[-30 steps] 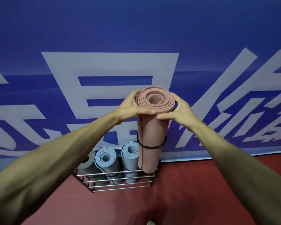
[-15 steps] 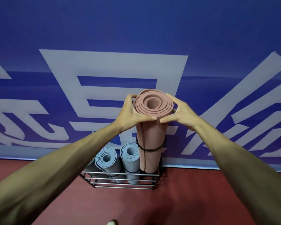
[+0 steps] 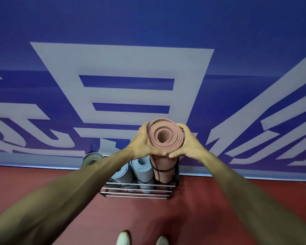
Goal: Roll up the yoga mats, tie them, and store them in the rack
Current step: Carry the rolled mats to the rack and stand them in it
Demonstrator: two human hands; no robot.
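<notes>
My white shoe tips (image 3: 124,238) stand on dull red floor (image 3: 193,218). My left hand (image 3: 143,142) and right hand (image 3: 189,145) clasp the top of the rolled pink foam mat (image 3: 164,137), upright in the right end of the wire rack (image 3: 136,191), with a black strap (image 3: 163,169) round it. My left forearm partly hides the blue-grey rolls (image 3: 142,165) beside it, before a blue lettered wall (image 3: 148,23).

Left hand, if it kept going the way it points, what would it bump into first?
The pink mat, right away: the left hand curls round its top, so nothing lies between them.
</notes>
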